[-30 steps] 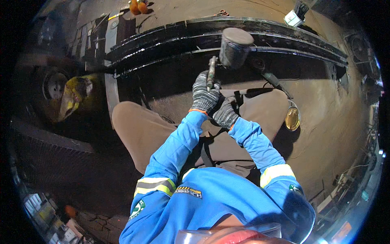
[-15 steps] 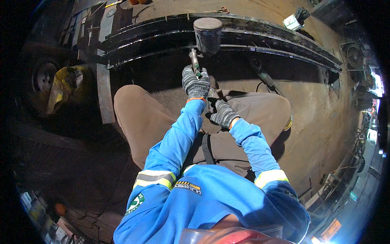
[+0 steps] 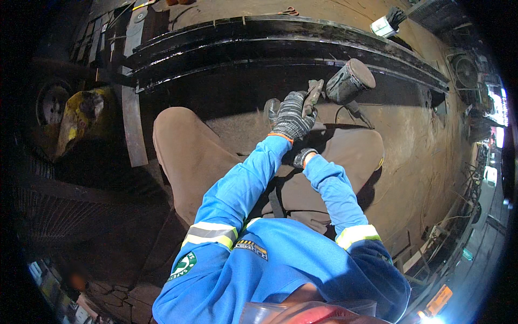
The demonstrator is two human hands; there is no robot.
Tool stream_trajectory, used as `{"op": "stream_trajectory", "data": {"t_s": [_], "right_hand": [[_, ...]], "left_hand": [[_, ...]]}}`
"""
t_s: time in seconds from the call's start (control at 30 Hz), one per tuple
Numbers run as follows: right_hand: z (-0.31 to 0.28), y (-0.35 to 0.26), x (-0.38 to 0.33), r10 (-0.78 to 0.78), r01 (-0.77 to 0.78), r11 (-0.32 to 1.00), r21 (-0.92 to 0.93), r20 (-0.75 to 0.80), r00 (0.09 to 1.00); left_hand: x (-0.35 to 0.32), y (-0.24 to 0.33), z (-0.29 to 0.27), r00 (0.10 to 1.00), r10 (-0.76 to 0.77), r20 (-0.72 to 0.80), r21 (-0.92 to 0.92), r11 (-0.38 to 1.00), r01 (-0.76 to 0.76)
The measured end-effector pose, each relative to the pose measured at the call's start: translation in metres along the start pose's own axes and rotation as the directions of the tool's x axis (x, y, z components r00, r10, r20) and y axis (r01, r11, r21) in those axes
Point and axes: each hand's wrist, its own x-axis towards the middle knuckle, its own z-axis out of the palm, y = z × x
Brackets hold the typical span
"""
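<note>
My left hand, in a grey knit glove, is closed around a paint spray gun with a worn metal body. Its dark, stained cup tilts to the right, with the round lid facing up. Beyond it run long, glossy black steel beams, apart from the gun. My right hand, gloved too, is low by my lap beside the left forearm. Its fingers are mostly hidden in shadow. A rounded grey thing, too unclear to name, shows beside the left glove.
A dark tool with a cord lies on the floor under the cup. A flat metal strip and a yellow, stained container lie left. Beyond the beams are a white bucket and scissors. A fan stands far right.
My left hand has swung the spray gun right and back from the beams, and its cup now leans right. The right hand has shifted slightly, its fingers now more hidden.
</note>
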Motion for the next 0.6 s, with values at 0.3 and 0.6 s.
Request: {"op": "stream_trajectory", "data": {"t_s": [0.3,0.6], "right_hand": [[-0.019,-0.042,-0.011,0.175,-0.150,0.894,-0.422,0.021,0.984],[-0.012,-0.026,0.002,0.231,-0.231,0.864,-0.448,-0.056,0.971]], "left_hand": [[0.001,-0.006,-0.019,0.949,-0.277,-0.148,0.141,0.944,0.298],[0.000,-0.014,-0.031,0.782,-0.318,-0.536,0.115,0.890,0.441]]}}
